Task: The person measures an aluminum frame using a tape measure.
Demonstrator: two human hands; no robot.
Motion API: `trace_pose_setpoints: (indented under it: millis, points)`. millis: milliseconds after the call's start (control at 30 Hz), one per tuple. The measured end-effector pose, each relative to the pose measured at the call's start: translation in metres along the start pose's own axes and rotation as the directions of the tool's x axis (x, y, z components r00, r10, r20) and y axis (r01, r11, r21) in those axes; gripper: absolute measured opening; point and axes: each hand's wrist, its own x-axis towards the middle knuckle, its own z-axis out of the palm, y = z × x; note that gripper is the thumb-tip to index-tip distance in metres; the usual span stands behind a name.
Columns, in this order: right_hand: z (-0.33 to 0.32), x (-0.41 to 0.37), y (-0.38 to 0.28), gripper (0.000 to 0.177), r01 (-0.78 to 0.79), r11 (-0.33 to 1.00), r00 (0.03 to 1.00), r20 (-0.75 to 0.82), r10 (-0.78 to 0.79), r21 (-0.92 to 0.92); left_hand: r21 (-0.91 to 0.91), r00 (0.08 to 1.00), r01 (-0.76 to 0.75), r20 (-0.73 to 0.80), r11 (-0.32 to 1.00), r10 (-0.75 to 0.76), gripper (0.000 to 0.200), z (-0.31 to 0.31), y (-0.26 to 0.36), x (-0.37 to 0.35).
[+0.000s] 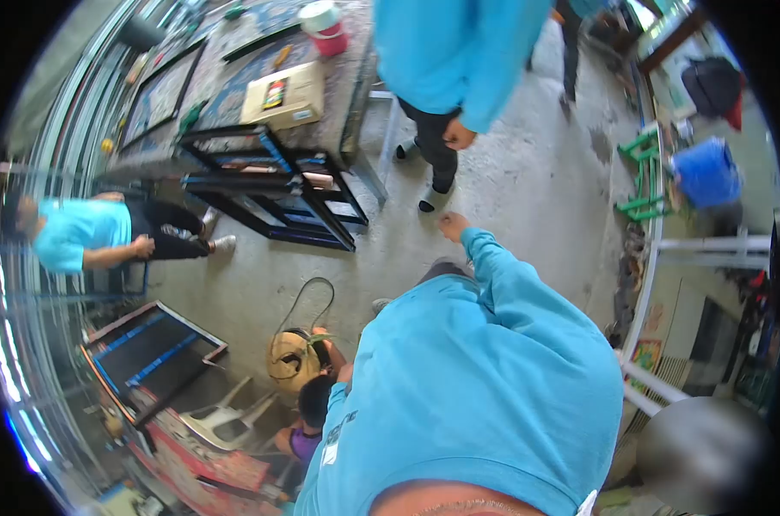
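Note:
My right hand (452, 226) hangs in front of my blue sweatshirt, its fingers loosely curled, and I see nothing in it. It is apart from everything around it, over the concrete floor (528, 193). Of my left hand (345, 373) only a small patch of skin shows at the left edge of my sweatshirt; its fingers are hidden. Close by on that side are a seated person in purple (306, 440) and a yellowish rounded object (293, 358) with a dark looped cord.
Dark metal frames (274, 185) lean by a worktable (356, 95) bearing a cardboard box (295, 93) and a red-and-white jug (323, 30). A person in blue (450, 60) stands ahead, another (89, 232) at left. A white plastic chair (222, 421) and a green rack (641, 176) flank the floor.

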Motion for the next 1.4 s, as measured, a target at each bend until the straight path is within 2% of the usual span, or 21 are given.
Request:
trace_pose_setpoints:
  millis: [33, 67, 100, 133, 200, 267, 300, 333, 400, 433, 500, 567, 667, 800, 867, 900, 967, 1033, 1200, 1300, 1400]
  points:
    - [-0.037, -0.037, -0.049, 0.049, -0.141, 0.929, 0.989, 0.016, 0.144, 0.343, 0.198, 0.990, -0.135, 0.060, 0.971, 0.125, 0.032, -0.009, 0.004, 0.010]
    - [-0.038, -0.036, -0.036, 0.049, -0.086, 0.935, 0.996, -0.005, 0.093, 0.345, 0.376, 0.960, -0.277, 0.145, 0.884, 0.240, 0.032, -0.015, 0.000, 0.027]
    - [-0.038, -0.032, -0.021, 0.049, -0.030, 0.938, 0.999, -0.027, 0.042, 0.346, 0.469, 0.965, -0.259, 0.167, 0.844, 0.204, 0.033, -0.036, 0.040, 0.033]
    - [-0.046, -0.033, 0.003, 0.049, 0.024, 0.941, 0.999, -0.053, -0.006, 0.338, 0.161, 0.994, -0.094, 0.069, 0.983, 0.084, 0.035, -0.060, 0.077, 0.026]
    - [-0.075, -0.057, 0.046, 0.052, -0.001, 0.936, 1.000, 0.006, -0.001, 0.353, -0.067, 0.962, 0.262, 0.100, 0.963, -0.255, 0.038, -0.080, 0.166, 0.054]
    - [-0.090, -0.066, 0.107, 0.056, -0.021, 0.922, 0.997, 0.082, -0.012, 0.386, -0.112, 0.940, 0.329, 0.132, 0.938, -0.314, 0.041, -0.085, 0.233, 0.092]
    - [-0.110, -0.078, 0.131, 0.055, -0.170, 0.850, 0.984, 0.132, 0.119, 0.499, -0.130, 0.926, 0.368, 0.145, 0.921, -0.349, 0.042, -0.091, 0.260, 0.107]
    - [-0.135, -0.091, 0.152, 0.054, -0.310, 0.751, 0.951, 0.199, 0.238, 0.583, -0.065, 0.947, 0.288, 0.167, 0.955, -0.274, 0.041, -0.094, 0.278, 0.136]
    - [-0.162, -0.108, 0.210, 0.048, -0.255, 0.798, 0.897, -0.174, 0.405, 0.546, 0.086, 0.970, 0.131, 0.194, 0.988, -0.146, 0.038, -0.087, 0.337, 0.195]
    - [-0.181, -0.121, 0.230, 0.049, -0.278, 0.740, 0.840, -0.219, 0.497, 0.612, 0.188, 0.974, 0.068, 0.199, 0.980, -0.106, 0.035, -0.089, 0.386, 0.209]
    - [-0.214, -0.136, 0.272, 0.049, -0.289, 0.641, 0.740, -0.259, 0.621, 0.712, 0.109, 0.944, -0.016, 0.329, 0.994, -0.021, 0.037, -0.085, 0.475, 0.245]
    - [-0.246, -0.138, 0.287, 0.045, -0.281, 0.531, 0.686, -0.220, 0.694, 0.800, 0.237, 0.958, -0.147, 0.276, 0.960, 0.078, 0.036, -0.081, 0.558, 0.273]
    - [-0.289, -0.136, 0.296, 0.040, -0.201, 0.370, 0.656, -0.156, 0.739, 0.907, 0.095, 0.919, -0.154, 0.380, 0.983, 0.107, 0.037, -0.071, 0.649, 0.329]
    - [-0.325, -0.115, 0.313, 0.037, -0.153, 0.126, 0.687, 0.014, 0.726, 0.980, -0.073, 0.875, 0.079, 0.483, 0.994, -0.034, 0.035, -0.033, 0.728, 0.431]
    - [-0.335, -0.110, 0.337, 0.041, -0.299, 0.137, 0.670, 0.105, 0.735, 0.944, -0.057, 0.808, 0.215, 0.572, 0.975, -0.145, 0.033, -0.021, 0.777, 0.482]
    - [-0.341, -0.107, 0.351, 0.039, -0.390, 0.204, 0.651, 0.112, 0.751, 0.898, 0.083, 0.857, -0.032, 0.515, 0.996, -0.016, 0.031, -0.023, 0.810, 0.501]
    - [-0.369, -0.101, 0.360, 0.036, -0.602, 0.182, 0.480, 0.171, 0.860, 0.778, 0.174, 0.859, -0.133, 0.511, 0.976, 0.026, 0.033, -0.026, 0.872, 0.561]
    - [-0.418, -0.101, 0.363, 0.036, -0.674, 0.223, 0.493, 0.204, 0.846, 0.704, 0.289, 0.839, -0.197, 0.544, 0.937, 0.009, 0.035, -0.036, 0.903, 0.582]
    - [-0.522, -0.016, 0.408, 0.032, -0.408, 0.001, 0.409, 0.182, 0.894, 0.913, 0.040, 0.894, -0.158, 0.431, 0.987, 0.125, 0.037, -0.081, 1.002, 0.669]
    - [-0.594, 0.065, 0.413, 0.030, -0.431, 0.118, 0.494, 0.125, 0.860, 0.895, -0.198, 0.918, -0.064, 0.373, 0.978, 0.136, 0.035, -0.104, 1.045, 0.733]
    - [-0.668, 0.157, 0.399, 0.030, -0.488, 0.417, 0.646, -0.004, 0.764, 0.767, -0.468, 0.936, 0.053, 0.332, 0.882, 0.120, 0.036, -0.127, 1.074, 0.807]
